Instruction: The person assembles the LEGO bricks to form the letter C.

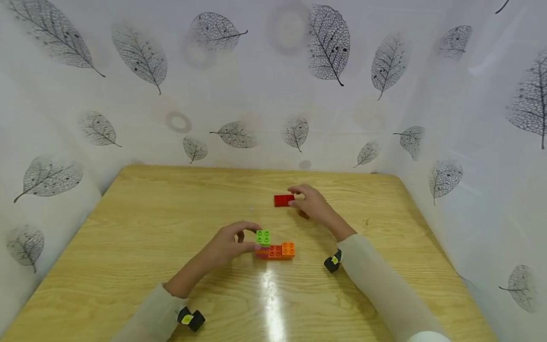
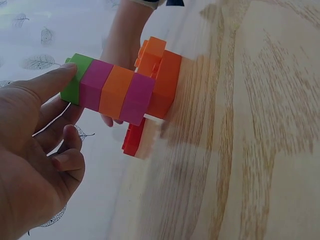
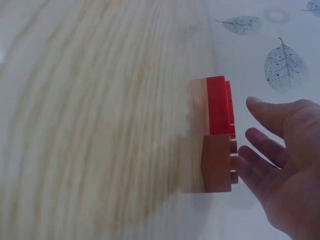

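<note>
My left hand [image 1: 224, 246] pinches the green toy brick [image 1: 263, 236] on top of a small tower. Below the green one in the left wrist view come a purple brick [image 2: 95, 85], an orange brick [image 2: 116, 92] and another purple brick [image 2: 136, 98]. This tower stands at one end of a long red-orange brick [image 2: 167, 90], with a smaller orange brick [image 1: 288, 249] on its other end. Farther back, my right hand [image 1: 315, 206] hovers with thumb and fingers apart. Under its fingers lie a red brick [image 3: 218, 106] and a brown brick [image 3: 216, 165]; whether a fingertip touches the brown studs I cannot tell.
All the bricks are on a light wooden table [image 1: 162, 204]. White curtain [image 1: 256, 95] with a leaf print hangs behind the table and along both sides. A small black device [image 1: 332, 262] sits at each sleeve cuff.
</note>
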Tool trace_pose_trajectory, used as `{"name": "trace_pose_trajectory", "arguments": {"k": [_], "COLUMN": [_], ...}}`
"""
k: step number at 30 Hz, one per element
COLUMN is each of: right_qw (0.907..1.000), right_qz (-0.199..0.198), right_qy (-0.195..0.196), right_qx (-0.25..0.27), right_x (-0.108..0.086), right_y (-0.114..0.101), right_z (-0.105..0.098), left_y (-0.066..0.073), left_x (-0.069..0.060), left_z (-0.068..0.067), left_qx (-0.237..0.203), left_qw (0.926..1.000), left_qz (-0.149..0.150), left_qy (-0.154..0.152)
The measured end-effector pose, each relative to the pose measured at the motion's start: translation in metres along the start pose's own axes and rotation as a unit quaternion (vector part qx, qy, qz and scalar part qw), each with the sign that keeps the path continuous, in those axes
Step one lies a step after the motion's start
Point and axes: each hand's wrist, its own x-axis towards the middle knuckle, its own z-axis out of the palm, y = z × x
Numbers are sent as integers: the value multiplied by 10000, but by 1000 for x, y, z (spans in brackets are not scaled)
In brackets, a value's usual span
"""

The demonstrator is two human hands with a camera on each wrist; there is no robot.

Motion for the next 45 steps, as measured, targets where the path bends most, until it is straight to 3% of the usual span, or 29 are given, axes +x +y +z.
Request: {"name": "trace_pose_trajectory", "arguments": {"k": [10,18,29,45], "right_qw": [9990,9973,9988,9993], "right_qz": [139,100,193,-318], "right_qy": [-403,-694,-442,-103], "right_qx": [95,-207,-92,-141], "right_x": [19,25,18,0], "right_y": [0,3,3,-8], "right_z": [7,11,10,9], "left_y": [1,1,0,1], "left_x": [-1,0,1,-1], "left_z": [0,0,1,0], "left_qx": [50,79,10,-17], "left_qw": [10000,9999,10000,10000], "left_qz": [-21,66,28,-6], "left_qy": [16,-16,-54,-30]}}
